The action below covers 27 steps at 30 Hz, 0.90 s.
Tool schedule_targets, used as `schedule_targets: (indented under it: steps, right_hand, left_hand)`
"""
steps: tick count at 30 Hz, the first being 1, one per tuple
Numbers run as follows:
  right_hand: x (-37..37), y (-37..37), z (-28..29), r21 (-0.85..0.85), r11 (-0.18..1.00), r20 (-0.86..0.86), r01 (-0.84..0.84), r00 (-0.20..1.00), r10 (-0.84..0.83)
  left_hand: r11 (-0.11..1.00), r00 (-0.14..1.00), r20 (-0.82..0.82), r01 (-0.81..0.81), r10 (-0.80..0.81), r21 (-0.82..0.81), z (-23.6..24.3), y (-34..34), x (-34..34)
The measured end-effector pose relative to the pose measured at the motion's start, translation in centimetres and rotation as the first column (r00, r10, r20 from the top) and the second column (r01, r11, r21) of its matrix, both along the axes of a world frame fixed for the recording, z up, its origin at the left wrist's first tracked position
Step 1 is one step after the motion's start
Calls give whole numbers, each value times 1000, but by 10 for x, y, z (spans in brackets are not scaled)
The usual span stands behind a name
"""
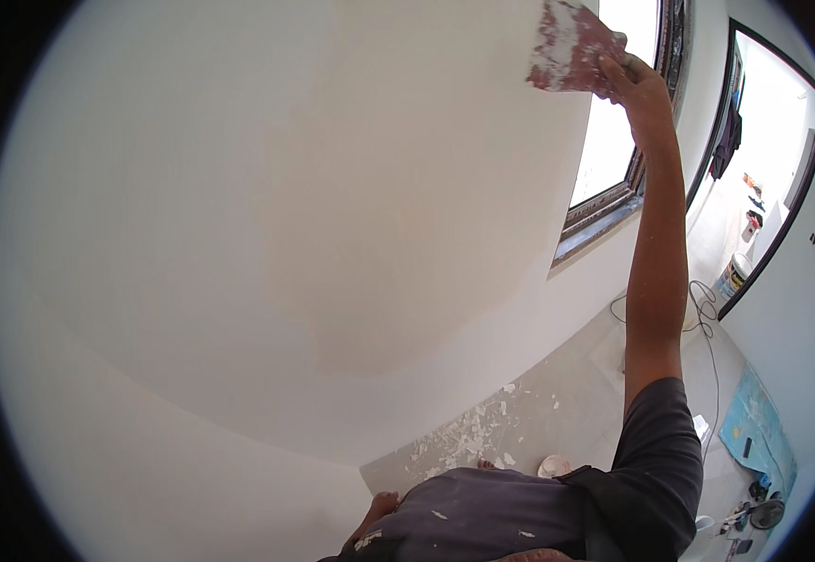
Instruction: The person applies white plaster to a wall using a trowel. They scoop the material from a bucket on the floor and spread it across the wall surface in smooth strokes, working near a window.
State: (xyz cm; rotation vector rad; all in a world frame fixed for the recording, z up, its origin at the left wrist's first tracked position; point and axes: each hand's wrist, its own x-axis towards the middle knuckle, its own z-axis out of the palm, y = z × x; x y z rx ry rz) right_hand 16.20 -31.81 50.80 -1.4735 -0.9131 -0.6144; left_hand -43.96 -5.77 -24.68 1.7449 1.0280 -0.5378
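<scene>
My right arm reaches up along the wall, and my right hand (634, 80) is closed on one edge of a thin, flat reddish sheet (576, 47) smeared with white. Its kind does not show clearly. The sheet is up by the wall's edge, beside the bright window. In front of me, the pale wall (173, 234) carries a broad, slightly darker beige patch (379, 234). Low at the left of my grey shirt, a bit of bare skin that looks like my left hand (379, 509) shows; its fingers cannot be made out.
White flakes (468, 433) litter the floor along the wall, near a pinkish round bowl (554, 465). A dark-framed window (604, 201) and a doorway (735, 28) are at right. A cable (710, 347), a bucket (733, 274), a blue sheet (759, 431) and tools (740, 515) lie beyond.
</scene>
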Motion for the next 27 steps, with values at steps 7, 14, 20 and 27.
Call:
schedule_targets:
  steps: [7,14,20,27]
  right_hand:
    - [-133,103,27,-309,940,175,-146,963,207]
    - [-139,140,36,-316,949,187,-1,980,63]
    - [-105,128,49,-270,924,285,270,939,-191]
    - [-92,107,73,-400,875,-20,271,952,-304]
  left_hand:
    - [916,917,108,365,-385,166,6,7,4]
    - [995,995,35,-94,95,-20,19,-6,10]
    - [855,849,195,426,-491,298,-15,11,-11]
    - [808,842,-68,534,-535,248,-32,7,0]
